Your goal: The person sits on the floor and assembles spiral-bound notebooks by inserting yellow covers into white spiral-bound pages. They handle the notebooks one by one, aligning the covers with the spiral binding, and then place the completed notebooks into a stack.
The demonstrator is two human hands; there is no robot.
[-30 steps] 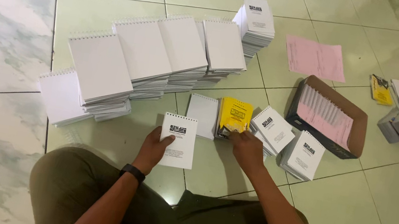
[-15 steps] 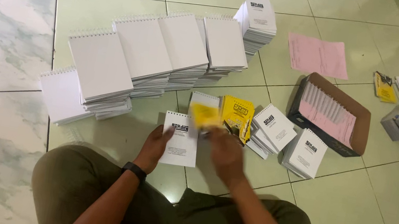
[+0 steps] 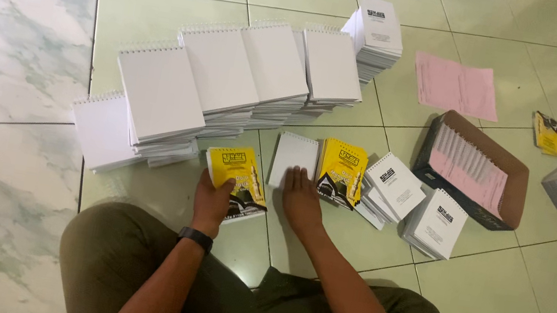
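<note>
Left hand [image 3: 212,202] pins the yellow cover [image 3: 239,181] flat—no closed grip; right hand [image 3: 301,199] (open palm) rests beside the blank pad [image 3: 294,159].

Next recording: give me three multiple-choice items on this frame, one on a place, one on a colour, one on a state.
1. Where does the right hand rest?
A. on the plain white pad lying on the floor
B. inside the brown box
C. on the pink sheets

2. What colour is the cover under the left hand?
A. pink
B. yellow and black
C. green

3. How is the brown box?
A. taped shut
B. upside down
C. open, with pink and white paper inside

Answers:
1 A, the fingers lie on the pad's lower edge.
2 B, the yellow-covered booklet shows beside the thumb.
3 C, its contents are exposed.
</note>
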